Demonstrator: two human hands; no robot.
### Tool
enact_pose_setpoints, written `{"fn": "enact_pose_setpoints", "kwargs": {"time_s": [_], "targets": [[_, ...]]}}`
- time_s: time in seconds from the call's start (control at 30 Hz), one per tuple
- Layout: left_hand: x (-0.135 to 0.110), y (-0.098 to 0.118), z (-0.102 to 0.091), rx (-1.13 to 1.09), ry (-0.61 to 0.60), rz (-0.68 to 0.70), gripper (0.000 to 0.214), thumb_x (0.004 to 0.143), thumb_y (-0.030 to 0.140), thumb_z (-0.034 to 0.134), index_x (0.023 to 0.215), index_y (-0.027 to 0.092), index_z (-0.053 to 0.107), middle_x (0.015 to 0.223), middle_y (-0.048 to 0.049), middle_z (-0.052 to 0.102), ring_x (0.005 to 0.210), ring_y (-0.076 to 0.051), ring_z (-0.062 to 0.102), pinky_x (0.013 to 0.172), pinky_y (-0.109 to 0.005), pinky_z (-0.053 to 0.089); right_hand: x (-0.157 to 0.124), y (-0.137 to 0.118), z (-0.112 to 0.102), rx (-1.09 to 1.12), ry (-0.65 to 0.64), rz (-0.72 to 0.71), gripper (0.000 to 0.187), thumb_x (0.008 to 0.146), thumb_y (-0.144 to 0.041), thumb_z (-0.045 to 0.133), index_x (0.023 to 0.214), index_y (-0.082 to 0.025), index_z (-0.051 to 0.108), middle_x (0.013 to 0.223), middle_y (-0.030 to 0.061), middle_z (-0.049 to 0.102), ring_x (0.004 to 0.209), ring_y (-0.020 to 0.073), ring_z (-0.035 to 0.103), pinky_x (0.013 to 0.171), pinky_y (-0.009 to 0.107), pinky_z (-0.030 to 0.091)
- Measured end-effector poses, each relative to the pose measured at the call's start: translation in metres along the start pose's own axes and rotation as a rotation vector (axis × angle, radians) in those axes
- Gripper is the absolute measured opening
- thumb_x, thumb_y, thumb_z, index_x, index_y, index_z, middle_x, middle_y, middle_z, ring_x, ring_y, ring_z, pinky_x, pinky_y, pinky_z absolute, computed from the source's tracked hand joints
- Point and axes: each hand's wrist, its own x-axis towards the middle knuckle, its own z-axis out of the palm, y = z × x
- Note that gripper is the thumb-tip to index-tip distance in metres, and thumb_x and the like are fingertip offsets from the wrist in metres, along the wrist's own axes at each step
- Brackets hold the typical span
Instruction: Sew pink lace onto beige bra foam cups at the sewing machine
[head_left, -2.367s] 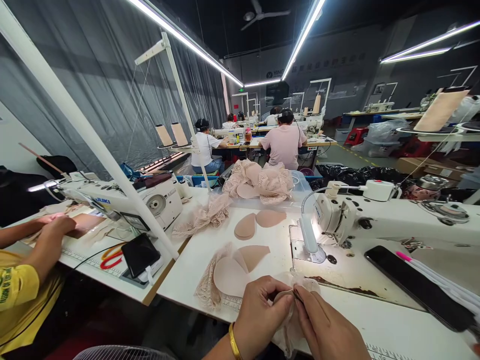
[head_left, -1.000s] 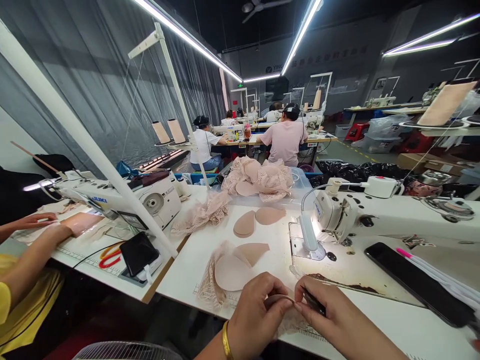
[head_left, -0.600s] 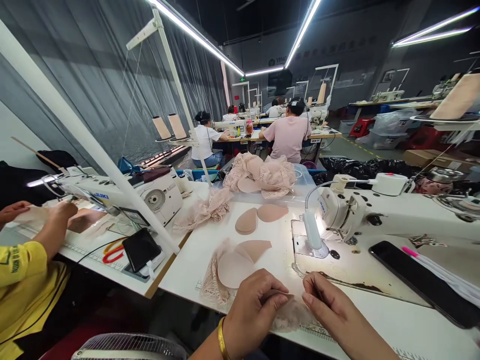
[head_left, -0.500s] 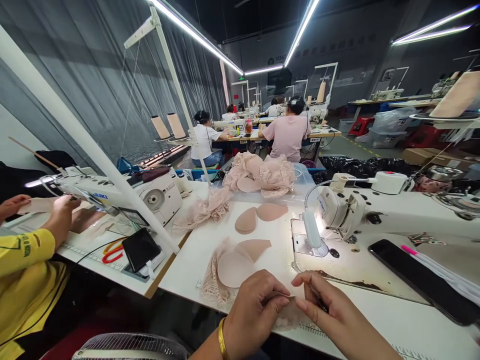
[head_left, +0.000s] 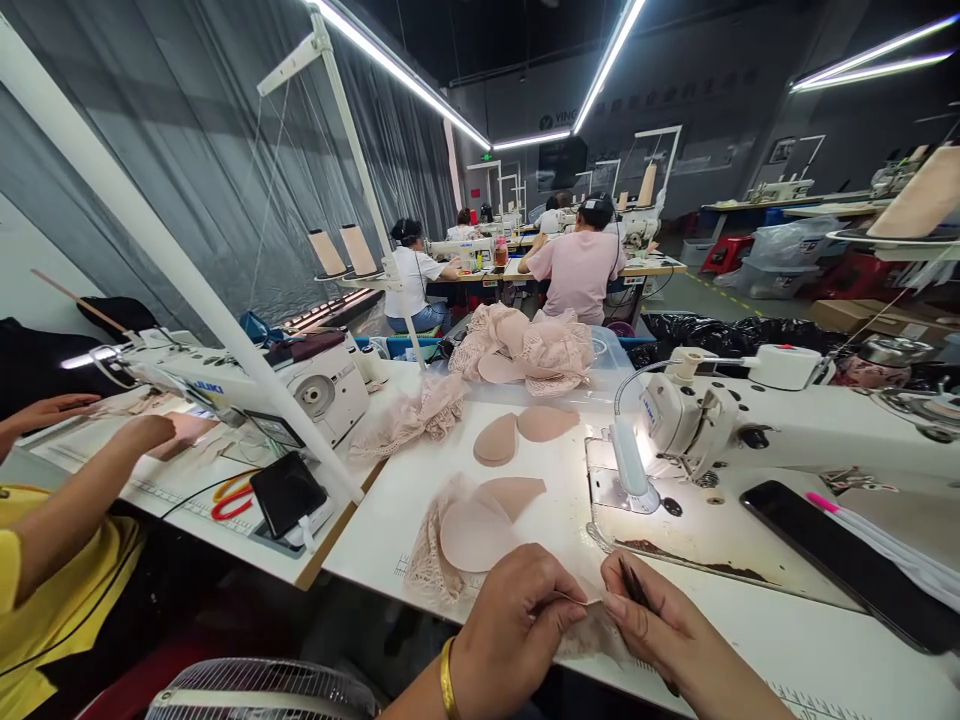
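The left hand [head_left: 517, 632] clamps the fabric [head_left: 596, 638] between thumb and forefinger; best keep that edge taut. It hangs between the 2 hands, over the table [head_left: 817, 640]. The right hand [head_left: 667, 625] wraps a black tool [head_left: 634, 584]; whether its fingertips also pinch fabric, I cannot tell.

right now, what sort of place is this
Probably a garment sewing workshop: it shows a white sewing machine, thread cones and a heap of beige lace pieces.
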Motion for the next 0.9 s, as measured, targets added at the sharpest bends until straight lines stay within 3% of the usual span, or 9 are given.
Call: {"fn": "enact_pose_setpoints", "kwargs": {"time_s": [0.13, 0.23, 0.37, 0.43, 0.53, 0.57, 0.63, 0.77, 0.9], "targets": [[0.0, 0.004, 0.001, -0.027, 0.0, 0.052, 0.01, 0.1, 0.019, 0.062, 0.092, 0.018, 0.068, 0.083, -0.0031, 0.066, 0.08, -0.014, 0.058, 0.077, -0.025, 0.045, 0.007, 0.007, 0.002, -0.439, 0.296, -0.148, 0.041, 0.102, -0.065, 0.045, 0.086, -0.027, 0.046, 0.075, -0.0051, 0.048, 0.067, 0.0163, 0.048, 0.066, 0.028, 0.042], [-0.001, 0.005, -0.002, -0.111, 0.029, -0.01, 0.011, 0.099, 0.02, 0.061, 0.09, 0.018, 0.066, 0.086, -0.0036, 0.064, 0.08, -0.014, 0.058, 0.075, -0.025, 0.044, 0.017, 0.019, -0.019, -0.758, 0.602, -0.144, 0.032, 0.101, -0.058, 0.039, 0.085, -0.03, 0.04, 0.066, -0.0049, 0.052, 0.057, 0.0205, 0.051, 0.06, 0.032, 0.04], [-0.002, 0.0, -0.005, -0.377, 0.079, -0.312, 0.025, 0.098, 0.041, 0.066, 0.091, 0.017, 0.063, 0.085, -0.0024, 0.056, 0.074, -0.013, 0.049, 0.066, -0.024, 0.038, 0.021, 0.031, -0.065, -0.843, 0.663, -0.095, 0.031, 0.099, -0.058, 0.038, 0.082, -0.032, 0.038, 0.06, -0.0047, 0.052, 0.049, 0.023, 0.049, 0.054, 0.033, 0.038], [0.001, -0.003, -0.004, -0.474, 0.098, -0.426, 0.037, 0.094, 0.052, 0.069, 0.093, 0.016, 0.061, 0.081, -0.0003, 0.052, 0.071, -0.012, 0.043, 0.064, -0.024, 0.034, 0.017, 0.034, -0.081, -0.976, 0.682, -0.11, 0.031, 0.094, -0.061, 0.041, 0.086, -0.032, 0.046, 0.066, 0.0004, 0.063, 0.054, 0.0278, 0.059, 0.054, 0.037, 0.041], [0.005, -0.003, 0.0, -0.499, 0.113, -0.486, 0.047, 0.09, 0.062, 0.071, 0.093, 0.015, 0.062, 0.081, -0.0007, 0.053, 0.073, -0.013, 0.042, 0.066, -0.025, 0.033, 0.01, 0.031, -0.076, -1.184, 0.769, -0.407, 0.035, 0.093, -0.06, 0.049, 0.103, -0.029, 0.061, 0.099, 0.0117, 0.075, 0.09, 0.0386, 0.071, 0.072, 0.049, 0.053], [0.006, -0.002, 0.001, -0.497, 0.111, -0.486, 0.049, 0.089, 0.063, 0.071, 0.092, 0.015, 0.062, 0.082, -0.0014, 0.054, 0.074, -0.013, 0.043, 0.067, -0.025, 0.033, 0.008, 0.028, -0.067, -1.179, 0.767, -0.532, 0.033, 0.096, -0.057, 0.053, 0.11, -0.028, 0.063, 0.107, 0.0122, 0.074, 0.1, 0.038, 0.07, 0.081, 0.051, 0.054], [0.007, -0.001, 0.004, -0.497, 0.101, -0.48, 0.052, 0.087, 0.066, 0.072, 0.092, 0.014, 0.062, 0.082, -0.0015, 0.055, 0.073, -0.013, 0.043, 0.067, -0.026, 0.033, 0.005, 0.022, -0.042, -1.064, 0.603, -0.689, 0.025, 0.101, -0.047, 0.058, 0.119, -0.03, 0.061, 0.108, 0.0076, 0.073, 0.102, 0.0286, 0.071, 0.084, 0.041, 0.058], [0.006, -0.004, 0.007, -0.491, 0.169, -0.487, 0.052, 0.089, 0.066, 0.07, 0.092, 0.015, 0.061, 0.082, -0.0013, 0.056, 0.074, -0.013, 0.045, 0.069, -0.027, 0.035, 0.006, 0.022, -0.013, -0.858, 0.467, -0.665, 0.011, 0.104, -0.039, 0.058, 0.112, -0.031, 0.058, 0.09, -0.0019, 0.071, 0.077, 0.0161, 0.072, 0.068, 0.023, 0.059], [0.005, -0.011, 0.007, -0.489, 0.242, -0.482, 0.052, 0.09, 0.067, 0.069, 0.093, 0.016, 0.06, 0.084, -0.0012, 0.057, 0.076, -0.014, 0.046, 0.071, -0.026, 0.036, 0.008, 0.027, -0.025, -0.822, 0.411, -0.6, 0.009, 0.101, -0.038, 0.064, 0.106, -0.031, 0.061, 0.091, -0.002, 0.072, 0.077, 0.0166, 0.071, 0.068, 0.023, 0.059]]}}
